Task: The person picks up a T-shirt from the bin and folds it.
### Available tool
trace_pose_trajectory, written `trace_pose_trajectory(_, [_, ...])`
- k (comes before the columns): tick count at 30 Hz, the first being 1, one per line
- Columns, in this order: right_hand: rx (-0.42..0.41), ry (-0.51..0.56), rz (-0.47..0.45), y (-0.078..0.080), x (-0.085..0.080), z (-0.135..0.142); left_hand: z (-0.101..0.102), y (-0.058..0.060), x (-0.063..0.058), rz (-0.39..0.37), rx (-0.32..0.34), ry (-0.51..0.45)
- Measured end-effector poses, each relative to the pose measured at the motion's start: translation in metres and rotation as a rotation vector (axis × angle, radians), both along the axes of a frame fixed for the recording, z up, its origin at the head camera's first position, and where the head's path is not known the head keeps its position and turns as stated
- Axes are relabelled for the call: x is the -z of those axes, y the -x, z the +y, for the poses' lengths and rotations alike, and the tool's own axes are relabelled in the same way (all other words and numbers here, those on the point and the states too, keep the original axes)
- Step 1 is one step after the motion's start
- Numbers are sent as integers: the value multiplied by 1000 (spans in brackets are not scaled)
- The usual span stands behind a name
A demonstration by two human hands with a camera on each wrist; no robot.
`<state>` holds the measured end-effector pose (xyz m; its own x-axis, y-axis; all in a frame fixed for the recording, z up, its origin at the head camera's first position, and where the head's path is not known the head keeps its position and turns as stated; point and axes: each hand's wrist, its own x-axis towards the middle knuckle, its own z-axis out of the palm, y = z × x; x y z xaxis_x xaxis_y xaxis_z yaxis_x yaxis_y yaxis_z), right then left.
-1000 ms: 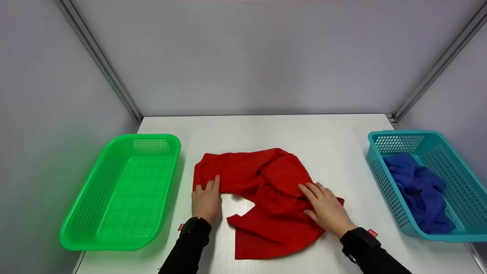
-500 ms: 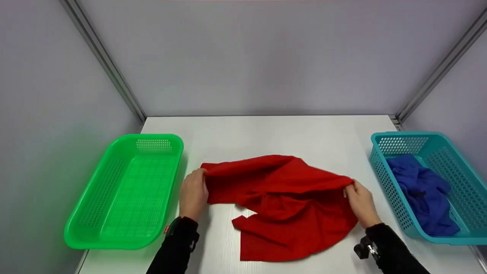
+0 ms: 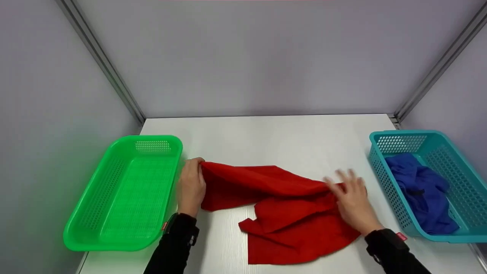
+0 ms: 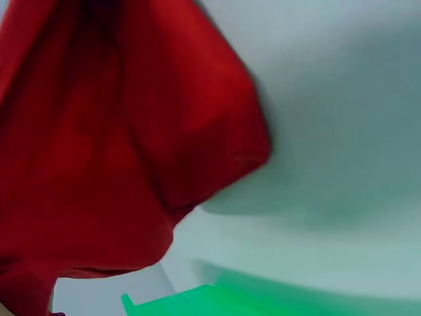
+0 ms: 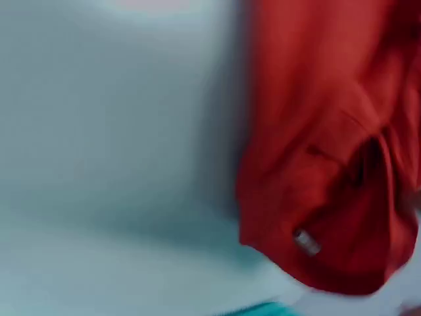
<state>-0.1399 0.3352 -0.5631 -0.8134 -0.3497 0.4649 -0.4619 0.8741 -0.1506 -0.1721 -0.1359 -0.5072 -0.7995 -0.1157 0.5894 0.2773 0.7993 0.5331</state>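
Observation:
A red garment (image 3: pixel 293 220) lies crumpled and partly spread on the white table. My left hand (image 3: pixel 192 186) pinches its upper left corner and holds that edge raised. In the left wrist view the red cloth (image 4: pixel 125 158) hangs down, and the fingertips are mostly out of sight. Over the garment's right end is my right hand (image 3: pixel 354 203), fingers spread and blurred; whether they touch the cloth I cannot tell. A folded opening with a small pale label (image 5: pixel 306 242) shows in the right wrist view.
A green plastic basket (image 3: pixel 102 243) with nothing in it stands to the left. At the right is a teal basket (image 3: pixel 388 190) holding a crumpled blue garment (image 3: pixel 418 194). Grey-white panels (image 3: pixel 266 57) enclose the table's back and sides.
Both hands went from lying on the red garment to gripping its ends and lifting the far edge. Since then the right hand has spread its fingers, while the left still holds its corner.

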Motion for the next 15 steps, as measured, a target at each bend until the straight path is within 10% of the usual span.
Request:
trace_pose_trajectory(3, [-344, -174, 6, -6, 11, -32, 3, 3, -2, -5, 9, -4])
trace_pose_trajectory(6, [-432, -244, -18, -11, 17, -58, 4, 5, -2, -10, 11, -3])
trace_pose_trajectory(10, [-331, -160, 43, -11, 18, -75, 0, 6, -1, -5, 7, 0])
trace_pose_trajectory(15, [-74, 364, -123, -6, -9, -66, -8, 7, -1, 49, -54, 49])
